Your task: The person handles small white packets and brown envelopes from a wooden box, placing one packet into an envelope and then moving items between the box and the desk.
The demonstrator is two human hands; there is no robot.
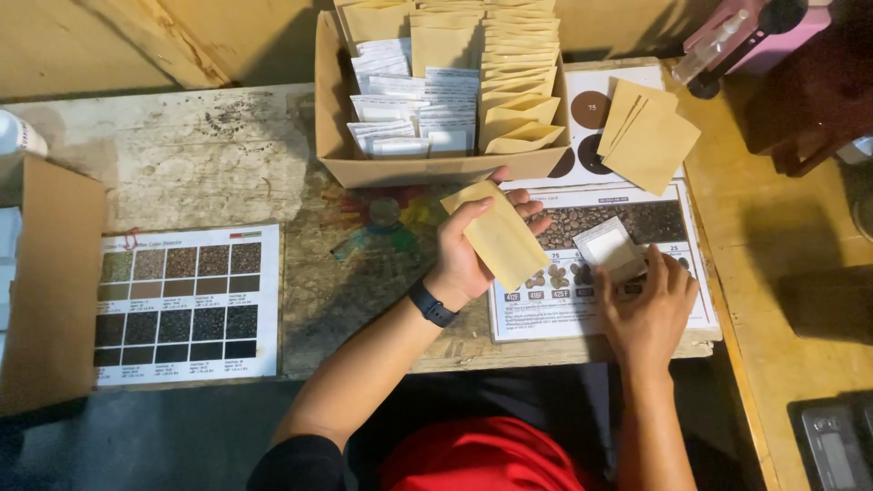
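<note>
My left hand (468, 250) holds a tan paper envelope (497, 235) tilted above the wooden table, just in front of the cardboard box. My right hand (647, 305) rests on a printed chart sheet (677, 314) and grips a small white packet (609, 247) between its fingertips. The packet is right of the envelope and apart from it. A black band sits on my left wrist.
An open cardboard box (427, 168) holds rows of tan envelopes and white packets. Loose tan envelopes (650, 136) lie at the right of it. A colour chart sheet (186, 305) lies at left, beside a brown cardboard flap (50, 282). A pink spray bottle (727, 36) stands at back right.
</note>
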